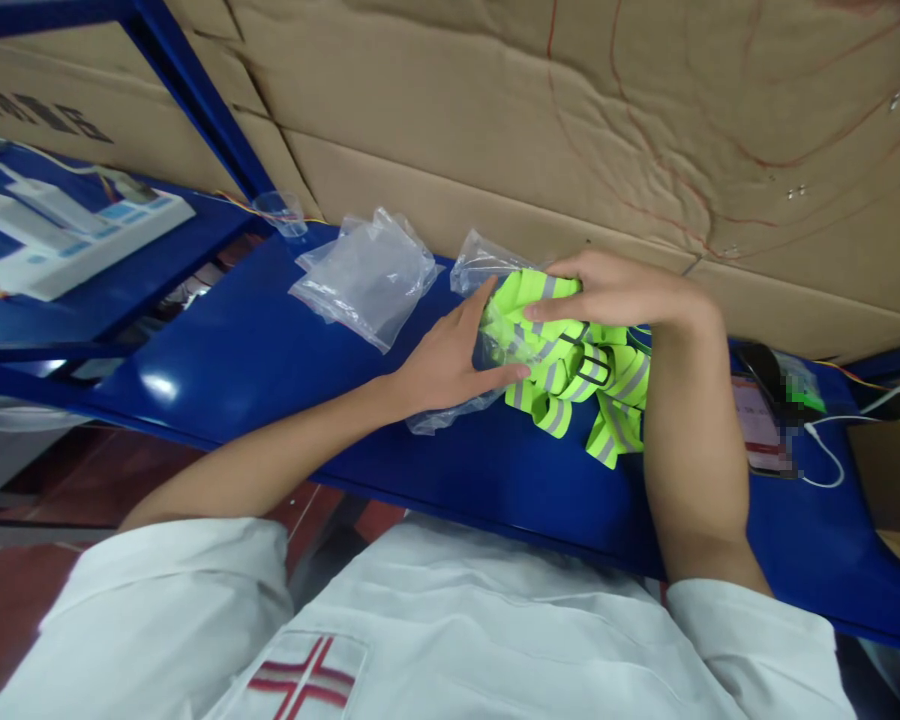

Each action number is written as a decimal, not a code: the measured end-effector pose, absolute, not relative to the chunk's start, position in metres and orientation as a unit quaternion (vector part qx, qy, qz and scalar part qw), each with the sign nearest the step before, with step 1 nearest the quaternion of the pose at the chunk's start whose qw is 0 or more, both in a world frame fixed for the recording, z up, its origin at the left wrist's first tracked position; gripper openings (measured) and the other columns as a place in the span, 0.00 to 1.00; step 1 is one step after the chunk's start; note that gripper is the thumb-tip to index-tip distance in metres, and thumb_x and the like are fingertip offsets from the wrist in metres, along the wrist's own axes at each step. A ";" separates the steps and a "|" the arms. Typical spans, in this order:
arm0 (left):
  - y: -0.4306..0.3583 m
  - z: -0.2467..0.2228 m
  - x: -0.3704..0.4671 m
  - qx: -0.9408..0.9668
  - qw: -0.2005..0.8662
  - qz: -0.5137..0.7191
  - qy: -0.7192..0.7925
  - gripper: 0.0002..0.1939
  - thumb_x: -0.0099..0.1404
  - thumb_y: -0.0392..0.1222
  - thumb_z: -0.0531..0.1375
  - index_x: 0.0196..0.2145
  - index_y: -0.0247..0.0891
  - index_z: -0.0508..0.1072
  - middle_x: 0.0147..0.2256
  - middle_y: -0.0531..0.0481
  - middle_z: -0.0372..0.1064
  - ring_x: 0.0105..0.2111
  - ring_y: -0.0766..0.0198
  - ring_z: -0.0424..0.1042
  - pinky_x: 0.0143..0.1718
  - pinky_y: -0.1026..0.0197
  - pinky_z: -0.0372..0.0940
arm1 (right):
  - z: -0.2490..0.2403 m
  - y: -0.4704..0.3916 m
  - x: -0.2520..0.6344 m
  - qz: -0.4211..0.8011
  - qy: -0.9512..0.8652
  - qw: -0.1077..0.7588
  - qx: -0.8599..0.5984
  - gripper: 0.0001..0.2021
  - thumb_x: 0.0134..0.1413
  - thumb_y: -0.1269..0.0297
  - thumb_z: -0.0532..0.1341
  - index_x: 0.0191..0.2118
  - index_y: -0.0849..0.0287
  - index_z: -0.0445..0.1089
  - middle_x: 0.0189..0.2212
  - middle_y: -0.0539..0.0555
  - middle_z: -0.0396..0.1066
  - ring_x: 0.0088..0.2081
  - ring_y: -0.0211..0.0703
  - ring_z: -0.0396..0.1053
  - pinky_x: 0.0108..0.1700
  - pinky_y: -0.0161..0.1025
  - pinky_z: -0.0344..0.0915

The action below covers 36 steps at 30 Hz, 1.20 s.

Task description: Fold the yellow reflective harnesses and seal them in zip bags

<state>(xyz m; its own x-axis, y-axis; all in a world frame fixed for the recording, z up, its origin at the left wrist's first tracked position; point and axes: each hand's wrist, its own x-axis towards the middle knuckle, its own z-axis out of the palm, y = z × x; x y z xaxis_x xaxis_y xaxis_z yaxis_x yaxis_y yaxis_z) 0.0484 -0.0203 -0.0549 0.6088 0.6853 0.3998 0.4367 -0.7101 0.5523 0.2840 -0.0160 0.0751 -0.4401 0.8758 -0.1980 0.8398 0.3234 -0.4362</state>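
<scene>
Bright yellow-green reflective straps (559, 378) with silver stripes and black buckles lie bunched on the blue table. My right hand (607, 288) grips the upper part of the bundle, with its thumb on the near side. A clear plastic bag (487, 262) lies around the bundle's left end; its film shows above and below my left hand (450, 352). That hand holds the bag at the left end of the straps, thumb on the near side and fingers on the far side. Part of the straps seems to be inside the film. Several loose strap ends hang toward me.
Flat clear bags (375, 278) lie to the left, with a clear plastic cup (281, 213) behind them. A power strip (90, 245) sits on the far-left table. At right are a phone (761, 425) and a white cable (832, 465). Cardboard (495, 110) lines the back.
</scene>
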 end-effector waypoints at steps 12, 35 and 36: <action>-0.026 -0.041 0.045 0.927 0.050 0.214 0.305 0.61 0.59 0.57 0.73 0.76 0.35 0.43 0.68 0.28 0.59 0.66 0.35 0.64 0.64 0.41 0.63 | 0.071 -0.017 0.272 0.264 -0.823 -0.070 -0.498 0.26 0.53 0.35 0.65 0.33 0.57 0.74 0.29 0.50 0.71 0.30 0.41 0.64 0.32 0.40 0.59; -0.013 -0.046 0.042 0.860 0.072 0.316 0.395 0.65 0.56 0.83 0.59 0.75 0.39 0.41 0.70 0.29 0.54 0.68 0.32 0.60 0.61 0.39 0.66 | 0.057 -0.025 0.247 0.222 -0.818 0.250 -0.468 0.21 0.55 0.53 0.71 0.50 0.53 0.67 0.50 0.53 0.74 0.51 0.50 0.72 0.51 0.45 0.68; -0.014 -0.045 0.042 0.861 0.076 0.312 0.395 0.66 0.56 0.82 0.60 0.76 0.40 0.40 0.70 0.30 0.54 0.68 0.32 0.60 0.62 0.39 0.66 | 0.058 -0.025 0.251 0.219 -0.814 0.249 -0.478 0.20 0.55 0.52 0.71 0.48 0.54 0.68 0.48 0.53 0.75 0.49 0.49 0.73 0.48 0.44 0.68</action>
<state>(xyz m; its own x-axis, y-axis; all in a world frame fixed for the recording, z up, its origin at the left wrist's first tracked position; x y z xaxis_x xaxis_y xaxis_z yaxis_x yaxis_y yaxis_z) 0.0420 -0.0136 -0.0451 0.4932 0.7270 0.4777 0.6321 -0.6768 0.3774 0.2508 -0.0252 0.0583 -0.4204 0.8860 0.1957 0.6685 0.4482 -0.5935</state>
